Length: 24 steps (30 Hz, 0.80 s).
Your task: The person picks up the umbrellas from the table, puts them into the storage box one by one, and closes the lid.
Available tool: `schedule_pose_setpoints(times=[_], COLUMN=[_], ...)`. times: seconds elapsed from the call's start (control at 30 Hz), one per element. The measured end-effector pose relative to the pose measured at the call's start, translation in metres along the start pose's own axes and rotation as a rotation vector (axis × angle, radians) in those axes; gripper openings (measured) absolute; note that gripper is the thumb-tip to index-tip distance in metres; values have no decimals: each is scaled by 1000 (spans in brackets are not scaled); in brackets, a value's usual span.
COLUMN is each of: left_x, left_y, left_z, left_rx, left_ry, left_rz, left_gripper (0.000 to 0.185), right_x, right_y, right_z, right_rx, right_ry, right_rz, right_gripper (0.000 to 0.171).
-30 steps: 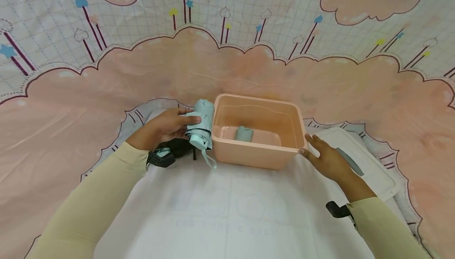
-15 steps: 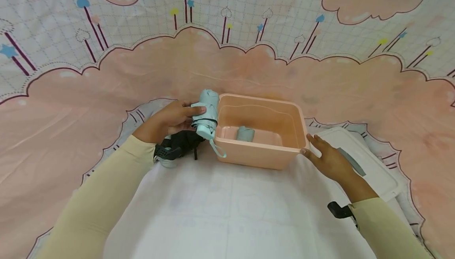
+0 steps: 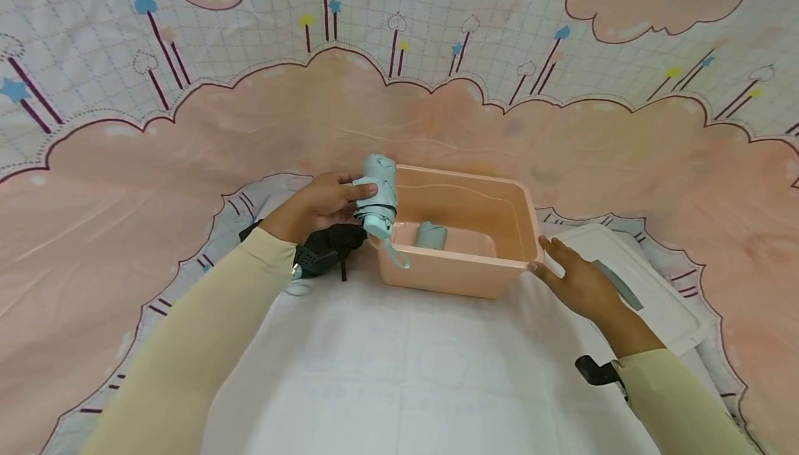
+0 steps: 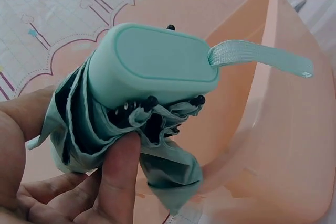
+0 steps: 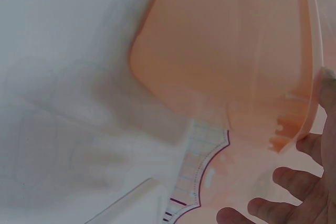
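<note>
My left hand grips a folded mint-green umbrella and holds it over the left rim of a peach plastic tub. Seen from the left wrist, the umbrella's flat handle end faces the camera, its wrist strap hanging toward the tub, and my thumb presses the folds. A small grey-green sleeve lies inside the tub. My right hand rests with straight fingers against the tub's right corner.
A black item lies on the cloth just left of the tub, under my left wrist. A white lid with a grey handle lies to the right, behind my right hand. White cloth covers the near area.
My left hand has lifted the umbrella and carried it rightward, from beside the tub to above its left rim. The right hand has stayed at the tub's corner.
</note>
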State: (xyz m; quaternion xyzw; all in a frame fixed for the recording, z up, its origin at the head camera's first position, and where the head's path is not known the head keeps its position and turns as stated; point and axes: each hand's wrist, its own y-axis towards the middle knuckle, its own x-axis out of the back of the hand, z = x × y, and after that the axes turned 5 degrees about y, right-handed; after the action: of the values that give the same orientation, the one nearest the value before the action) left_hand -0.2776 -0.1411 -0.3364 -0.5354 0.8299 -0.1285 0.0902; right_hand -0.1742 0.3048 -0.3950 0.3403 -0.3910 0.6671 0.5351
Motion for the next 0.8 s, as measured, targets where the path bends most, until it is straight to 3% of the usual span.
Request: schedule_pose_setpoints(times=[0.3,0.53,0.8], left_x=[-6,-10,4], left_y=[10,14,12], left_z=[2,4,13], left_rx=[31,53,110], left_ry=[-5,-23,-5], left_rz=[-49,-101,-157], left_gripper=[70,64,62], right_x=[-1,1,2], right_y=[0,-1,-2], right_z=[-2,1,2], right_rx=[15,-1,10], right_ry=[-5,-3,-13], right_rz=[-9,-1,1], right_gripper=[89,90,89])
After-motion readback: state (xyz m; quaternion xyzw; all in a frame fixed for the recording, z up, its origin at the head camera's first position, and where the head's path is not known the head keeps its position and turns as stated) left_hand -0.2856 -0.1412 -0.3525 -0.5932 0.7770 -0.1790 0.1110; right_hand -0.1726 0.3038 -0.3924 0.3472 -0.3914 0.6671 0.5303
